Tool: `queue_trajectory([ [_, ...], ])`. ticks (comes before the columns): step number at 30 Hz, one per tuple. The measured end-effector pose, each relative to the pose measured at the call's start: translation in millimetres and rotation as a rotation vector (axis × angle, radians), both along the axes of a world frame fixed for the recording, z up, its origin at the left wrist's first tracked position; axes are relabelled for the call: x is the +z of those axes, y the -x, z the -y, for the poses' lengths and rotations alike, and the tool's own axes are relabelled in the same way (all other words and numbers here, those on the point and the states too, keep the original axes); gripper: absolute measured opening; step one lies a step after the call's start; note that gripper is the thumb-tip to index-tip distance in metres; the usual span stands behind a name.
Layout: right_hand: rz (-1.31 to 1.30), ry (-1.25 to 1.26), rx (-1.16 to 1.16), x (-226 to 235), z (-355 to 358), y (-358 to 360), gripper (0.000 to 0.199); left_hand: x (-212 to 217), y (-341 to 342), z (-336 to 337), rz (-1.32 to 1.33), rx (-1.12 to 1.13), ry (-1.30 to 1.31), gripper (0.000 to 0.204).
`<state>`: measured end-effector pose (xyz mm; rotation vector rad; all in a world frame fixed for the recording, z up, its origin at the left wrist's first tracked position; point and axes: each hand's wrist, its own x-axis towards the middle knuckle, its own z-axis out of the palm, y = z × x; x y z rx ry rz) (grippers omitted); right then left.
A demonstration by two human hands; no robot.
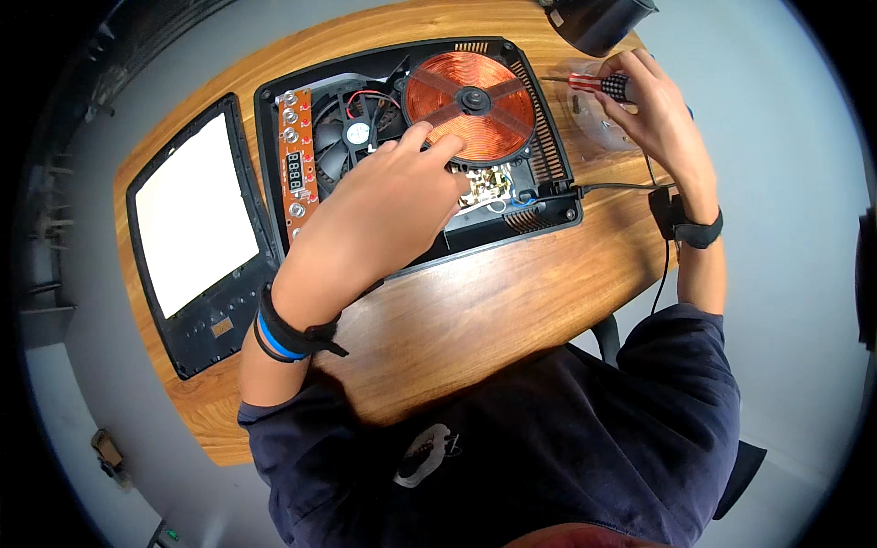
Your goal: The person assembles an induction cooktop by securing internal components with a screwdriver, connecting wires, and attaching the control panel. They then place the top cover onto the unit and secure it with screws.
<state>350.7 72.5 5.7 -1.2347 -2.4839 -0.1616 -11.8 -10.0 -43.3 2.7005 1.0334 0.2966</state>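
Observation:
An induction cooker base (420, 251) lies opened on the table, its inside showing. In it are a round copper coil (498, 119), a black fan (333, 151), an orange circuit board (294, 201) with a small display, and a partly covered green-and-white board (491, 185). My left hand (384, 205) reaches over the cooker with fingers apart, fingertips at the coil's near left edge; its thumb is hidden. Right of the cooker, my right hand (653, 114) is closed on a screwdriver (598, 85) with a striped and dark patterned handle, its shaft pointing left.
Left of the cooker lies its detached cover (196, 215), black-framed with a white panel. A clear plastic tray (598, 132) sits under my right hand. At the far edge stands a dark container (598, 23). A black cable (626, 186) runs right from the cooker past my wrist.

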Motion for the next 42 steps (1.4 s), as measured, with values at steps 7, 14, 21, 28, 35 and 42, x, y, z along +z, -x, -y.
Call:
queue_trajectory([
  [7,-0.001,0.154,0.049,-45,-12,7,0.04,6,-1,4,-0.136,0.064,-0.007,0.044],
  [14,0.037,0.399,-0.012,-67,-15,10,0.047,11,-2,11,-0.214,0.061,0.011,0.056],
  [21,0.141,0.329,0.031,-51,-26,10,0.054,20,-6,13,-0.225,0.078,0.037,0.058],
  [28,-0.025,0.096,0.203,-50,-44,35,0.05,28,-7,10,-0.301,0.098,0.045,0.057],
  [35,0.074,0.274,0.211,-49,-41,43,0.06,24,-6,12,-0.256,0.21,0.041,0.057],
  [42,0.003,0.362,0.22,-47,-48,36,0.058,28,-8,12,-0.302,0.223,0.056,0.059],
])
